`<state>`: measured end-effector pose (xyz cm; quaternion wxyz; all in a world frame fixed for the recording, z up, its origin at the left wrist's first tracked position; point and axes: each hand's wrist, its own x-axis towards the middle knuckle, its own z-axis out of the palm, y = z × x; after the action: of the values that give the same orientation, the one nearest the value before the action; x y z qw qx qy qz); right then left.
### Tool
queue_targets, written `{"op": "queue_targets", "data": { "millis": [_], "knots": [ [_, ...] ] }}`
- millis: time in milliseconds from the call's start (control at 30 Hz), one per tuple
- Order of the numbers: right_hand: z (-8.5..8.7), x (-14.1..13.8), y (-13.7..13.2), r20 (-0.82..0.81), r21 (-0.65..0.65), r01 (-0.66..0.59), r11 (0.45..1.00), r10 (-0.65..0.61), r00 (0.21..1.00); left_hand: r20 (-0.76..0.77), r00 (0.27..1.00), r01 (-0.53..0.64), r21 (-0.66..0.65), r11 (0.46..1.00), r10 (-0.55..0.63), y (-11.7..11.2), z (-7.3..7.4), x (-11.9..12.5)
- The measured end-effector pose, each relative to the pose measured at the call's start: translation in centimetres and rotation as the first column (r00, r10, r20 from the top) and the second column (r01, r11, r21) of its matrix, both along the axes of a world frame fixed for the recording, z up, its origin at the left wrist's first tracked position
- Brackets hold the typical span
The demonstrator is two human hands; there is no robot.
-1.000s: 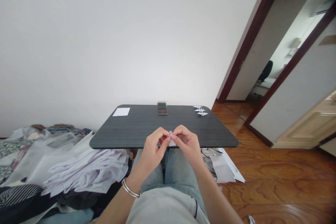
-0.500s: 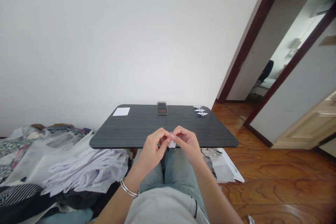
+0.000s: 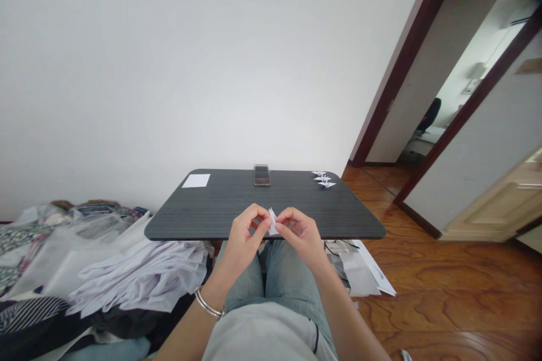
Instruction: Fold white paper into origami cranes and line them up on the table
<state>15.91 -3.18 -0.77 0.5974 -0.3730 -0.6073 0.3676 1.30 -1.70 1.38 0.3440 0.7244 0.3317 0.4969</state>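
Observation:
A small piece of folded white paper (image 3: 272,224) is pinched between my two hands, over the near edge of the dark table (image 3: 220,208). My left hand (image 3: 249,228) grips its left side between thumb and index finger. On the right side, my right hand (image 3: 301,231) holds it in a similar pinch. The paper's narrow points stick up between the fingertips; part of it is hidden by them. Several white folded paper cranes (image 3: 325,181) stand in a row at the table's far right corner.
A flat white sheet of paper (image 3: 196,180) lies at the far left of the table. A phone (image 3: 262,176) stands at the back middle. Piled clothes (image 3: 139,276) are on the left; papers (image 3: 365,271) lie low on the right, beside the wooden floor (image 3: 444,293).
The folded paper has turned and shifted slightly left, so more of its upper points show. My right-hand fingers have moved a little lower along it.

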Motion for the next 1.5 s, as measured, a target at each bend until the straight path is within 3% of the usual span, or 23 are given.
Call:
{"op": "queue_targets", "data": {
  "millis": [367, 733, 1200, 1500],
  "knots": [
    [-0.3, -0.4, -0.2, 0.030, -0.006, 0.075, 0.997, -0.075, 0.997, 0.111, 0.992, 0.066, -0.133, 0.989, -0.051, 0.3, -0.2, 0.1],
    [-0.2, -0.2, -0.4, 0.063, -0.007, 0.016, 1.000, -0.015, 0.998, 0.234, 0.967, 0.162, -0.270, 0.949, -0.098, 1.0, 0.2, -0.5],
    [-0.4, -0.2, -0.4, 0.073, -0.007, -0.009, 1.000, 0.009, 0.997, 0.185, 0.964, 0.237, -0.283, 0.930, -0.189, 1.2, 0.8, -0.9],
    [-0.3, -0.1, -0.5, 0.057, -0.024, -0.016, 1.000, 0.017, 0.998, 0.162, 0.971, 0.214, -0.261, 0.941, -0.175, 1.3, 0.6, -1.0]
  ]
}}
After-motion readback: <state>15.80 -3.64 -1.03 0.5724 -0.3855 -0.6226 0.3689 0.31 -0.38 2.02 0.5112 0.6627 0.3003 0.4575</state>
